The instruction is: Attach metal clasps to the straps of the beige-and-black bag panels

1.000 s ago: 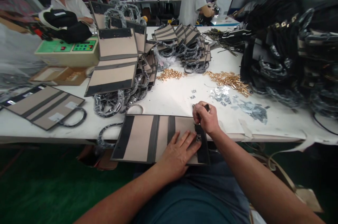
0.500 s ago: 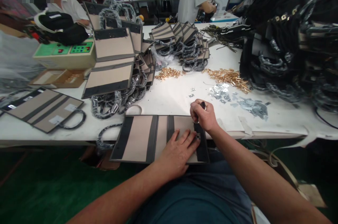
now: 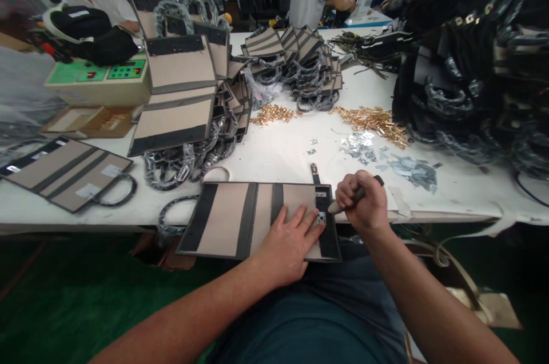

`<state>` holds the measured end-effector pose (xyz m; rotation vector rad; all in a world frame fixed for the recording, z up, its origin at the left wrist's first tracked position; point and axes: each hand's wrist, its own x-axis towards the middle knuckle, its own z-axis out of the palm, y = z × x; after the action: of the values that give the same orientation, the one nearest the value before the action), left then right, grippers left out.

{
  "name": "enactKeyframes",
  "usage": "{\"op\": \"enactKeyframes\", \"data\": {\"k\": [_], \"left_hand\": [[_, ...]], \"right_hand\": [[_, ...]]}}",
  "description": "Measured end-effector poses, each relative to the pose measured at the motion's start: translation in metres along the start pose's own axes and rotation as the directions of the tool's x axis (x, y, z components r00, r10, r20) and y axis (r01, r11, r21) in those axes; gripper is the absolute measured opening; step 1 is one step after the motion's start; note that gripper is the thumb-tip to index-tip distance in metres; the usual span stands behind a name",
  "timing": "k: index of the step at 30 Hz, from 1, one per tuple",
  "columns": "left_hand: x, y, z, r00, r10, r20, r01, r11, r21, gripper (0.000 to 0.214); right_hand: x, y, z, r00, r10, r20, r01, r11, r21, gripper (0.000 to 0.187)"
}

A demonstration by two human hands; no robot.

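Observation:
A beige-and-black bag panel (image 3: pixel 227 221) lies flat at the table's front edge, with a plastic-wrapped handle (image 3: pixel 165 220) at its left. My left hand (image 3: pixel 291 241) rests flat on it, fingers spread, fingertips by a small metal plate (image 3: pixel 321 218) on the black end strip. Above that plate, a second metal plate (image 3: pixel 320 195) sits on the same strip. My right hand (image 3: pixel 364 201) is closed around a hand tool with a dark handle (image 3: pixel 376 182); its blunt tip points at the strip. Beyond the panel's top edge sticks out a short black strap with gold hardware (image 3: pixel 314 171).
Gold fittings (image 3: pixel 373 124) and loose metal plates (image 3: pixel 414 172) lie across the table. Stacked bag panels (image 3: pixel 180 67) stand left, black bags (image 3: pixel 450 78) right. Another panel (image 3: pixel 72 172) lies at the left, near a green-topped machine (image 3: pixel 98 81). Two people are across the table.
My right hand has moved right and towards me with the tool, off the panel's upper corner. The upper metal plate and the strap now show. My left hand has stayed on the panel.

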<state>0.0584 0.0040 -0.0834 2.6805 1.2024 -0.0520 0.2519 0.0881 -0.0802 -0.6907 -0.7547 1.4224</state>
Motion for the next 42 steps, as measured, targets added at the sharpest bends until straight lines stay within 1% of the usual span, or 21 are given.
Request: {"op": "enactKeyframes", "data": {"k": [2,4,8,11,13,15,17,18,20,21,26,28,30,32,34,36,38,39,41,42], "left_hand": [[-0.001,0.000,0.001,1.000,-0.005,0.000,0.005,1.000,-0.002,0.088],[-0.001,0.000,0.003,1.000,0.001,0.004,-0.001,1.000,-0.001,0.087],[-0.001,-0.001,0.006,1.000,0.015,-0.002,-0.015,1.000,0.015,0.088],[-0.001,-0.002,0.009,1.000,0.016,-0.021,-0.015,0.999,0.030,0.086],[-0.001,-0.002,0.010,0.999,0.026,-0.036,-0.025,0.999,0.028,0.084],[-0.002,-0.002,0.010,0.998,0.034,-0.055,-0.033,0.999,0.020,0.083],[-0.003,-0.002,0.010,0.997,0.032,-0.076,-0.032,0.999,0.013,0.082],[-0.004,-0.002,0.010,0.996,0.030,-0.087,-0.030,1.000,0.007,0.082],[-0.006,-0.002,0.010,0.994,0.025,-0.108,-0.026,1.000,-0.007,0.082],[-0.007,-0.002,0.010,0.993,0.020,-0.119,-0.022,1.000,-0.015,0.082],[-0.012,-0.002,0.014,0.987,0.003,-0.162,-0.012,0.998,-0.055,0.080],[-0.012,-0.002,0.015,0.985,0.001,-0.172,-0.013,0.998,-0.068,0.081],[-0.012,-0.002,0.016,0.984,-0.002,-0.179,-0.013,0.997,-0.078,0.081],[-0.013,-0.002,0.017,0.983,-0.002,-0.186,-0.013,0.997,-0.080,0.078],[-0.014,-0.001,0.018,0.982,0.002,-0.188,-0.016,0.997,-0.071,0.075],[-0.015,0.000,0.018,0.982,0.004,-0.191,-0.014,0.998,-0.054,0.074],[-0.016,0.000,0.020,0.981,0.006,-0.192,-0.014,0.999,-0.041,0.074],[-0.016,0.001,0.020,0.982,0.005,-0.191,-0.013,0.999,-0.037,0.075],[-0.016,0.001,0.021,0.982,0.003,-0.186,-0.009,0.999,-0.036,0.077],[-0.015,0.001,0.022,0.983,0.001,-0.183,-0.008,0.999,-0.037,0.078]], "right_hand": [[-0.005,0.006,-0.008,0.996,0.052,-0.078,-0.046,0.996,0.072,0.035],[-0.007,0.013,-0.015,0.988,0.064,-0.138,-0.046,0.990,0.131,0.034],[-0.012,0.021,-0.020,0.980,-0.004,-0.198,0.036,0.987,0.158,0.035],[-0.017,0.023,-0.016,0.978,-0.054,-0.201,0.079,0.990,0.120,0.034],[-0.022,0.025,-0.008,0.983,-0.105,-0.152,0.113,0.992,0.048,0.033],[-0.027,0.029,0.001,0.982,-0.173,-0.078,0.169,0.984,-0.061,0.033],[-0.032,0.033,0.009,0.975,-0.224,0.001,0.219,0.954,-0.205,0.034],[-0.034,0.034,0.012,0.973,-0.228,0.041,0.230,0.929,-0.289,0.035],[-0.035,0.033,0.015,0.975,-0.190,0.115,0.221,0.874,-0.432,0.036],[-0.034,0.032,0.016,0.977,-0.163,0.140,0.210,0.855,-0.474,0.036],[-0.026,0.023,0.026,0.975,-0.103,0.196,0.191,0.839,-0.509,0.038],[-0.025,0.022,0.031,0.968,-0.038,0.249,0.181,0.790,-0.586,0.037],[-0.027,0.024,0.033,0.952,0.009,0.304,0.208,0.709,-0.674,0.035],[-0.030,0.026,0.032,0.936,0.001,0.353,0.271,0.641,-0.718,0.032],[-0.031,0.026,0.027,0.932,-0.044,0.361,0.309,0.621,-0.721,0.032],[-0.030,0.022,0.023,0.944,-0.063,0.323,0.287,0.639,-0.714,0.032],[-0.028,0.013,0.022,0.957,-0.077,0.278,0.249,0.708,-0.661,0.034],[-0.028,0.008,0.023,0.959,-0.098,0.265,0.243,0.760,-0.603,0.034],[-0.027,0.002,0.027,0.951,-0.165,0.263,0.270,0.858,-0.437,0.033],[-0.028,0.001,0.030,0.942,-0.210,0.261,0.297,0.884,-0.361,0.032]]}}
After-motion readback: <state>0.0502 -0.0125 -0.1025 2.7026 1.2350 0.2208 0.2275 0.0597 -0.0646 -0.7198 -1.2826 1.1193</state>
